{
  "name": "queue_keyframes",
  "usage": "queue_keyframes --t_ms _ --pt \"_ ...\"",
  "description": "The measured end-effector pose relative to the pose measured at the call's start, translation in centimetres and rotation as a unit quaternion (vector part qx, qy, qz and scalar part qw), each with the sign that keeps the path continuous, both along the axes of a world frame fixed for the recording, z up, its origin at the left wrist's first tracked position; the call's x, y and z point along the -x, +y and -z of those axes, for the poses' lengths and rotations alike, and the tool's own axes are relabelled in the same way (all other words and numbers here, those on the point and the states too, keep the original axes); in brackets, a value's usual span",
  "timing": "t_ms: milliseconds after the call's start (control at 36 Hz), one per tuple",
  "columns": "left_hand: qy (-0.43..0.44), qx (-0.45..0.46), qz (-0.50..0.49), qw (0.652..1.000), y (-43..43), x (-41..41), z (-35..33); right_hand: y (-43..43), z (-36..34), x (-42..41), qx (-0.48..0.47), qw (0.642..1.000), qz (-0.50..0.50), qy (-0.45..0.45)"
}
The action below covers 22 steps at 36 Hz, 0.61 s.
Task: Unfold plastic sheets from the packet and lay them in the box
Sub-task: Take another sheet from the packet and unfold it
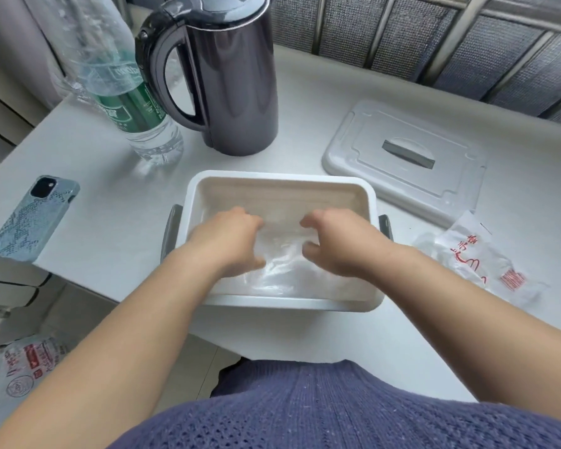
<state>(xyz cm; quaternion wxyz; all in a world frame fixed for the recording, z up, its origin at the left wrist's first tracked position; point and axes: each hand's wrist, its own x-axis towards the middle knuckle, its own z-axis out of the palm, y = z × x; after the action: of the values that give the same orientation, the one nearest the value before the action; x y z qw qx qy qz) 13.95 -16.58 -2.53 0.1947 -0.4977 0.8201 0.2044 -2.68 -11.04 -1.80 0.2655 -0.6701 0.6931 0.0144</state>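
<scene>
A white box (366, 192) with grey side latches stands on the white table in front of me. A clear, crinkled plastic sheet (280, 267) lies inside it. Both my hands reach into the box. My left hand (232, 238) and my right hand (339, 243) rest on the sheet with bent fingers, thumbs apart from the fingers, pressing it down on either side. The fingertips are hidden. The packet (476, 264), clear plastic with red print, lies crumpled on the table just right of the box.
The box's white lid (402, 157) lies at the back right. A dark kettle (234, 76) and a water bottle (133, 102) stand behind the box, and a phone (34, 218) lies at the left. Another red-printed bag (23, 367) sits below the table's left edge.
</scene>
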Motion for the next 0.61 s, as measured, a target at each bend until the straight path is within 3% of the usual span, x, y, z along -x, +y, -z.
queue_keyframes --t_ms 56,111,222,306,472,528,611 --pt "0.065 0.047 -0.033 0.996 0.5 0.9 -1.0 0.6 -0.8 1.0 0.115 0.989 0.070 -0.062" --pt "0.142 0.090 -0.052 0.984 1.6 2.4 -1.7 1.5 -1.3 2.1 0.225 0.954 0.148 -0.134" --pt "0.259 0.106 -0.054 0.959 4.2 5.9 -2.2 3.3 -0.9 5.1 0.278 0.900 0.276 -0.192" --pt "0.316 0.122 -0.051 0.940 6.2 8.6 -1.6 5.4 0.3 8.1 0.232 0.905 0.315 -0.168" --pt "0.440 0.096 0.022 0.893 11.7 14.9 -0.3 10.5 3.9 14.5 0.042 0.938 0.342 -0.046" --pt "0.421 0.044 0.039 0.905 13.4 16.6 0.6 11.8 4.9 15.9 -0.041 0.940 0.340 -0.015" --pt "0.327 -0.060 0.011 0.943 14.9 18.3 2.5 13.2 6.2 16.9 -0.110 0.942 0.318 -0.005"
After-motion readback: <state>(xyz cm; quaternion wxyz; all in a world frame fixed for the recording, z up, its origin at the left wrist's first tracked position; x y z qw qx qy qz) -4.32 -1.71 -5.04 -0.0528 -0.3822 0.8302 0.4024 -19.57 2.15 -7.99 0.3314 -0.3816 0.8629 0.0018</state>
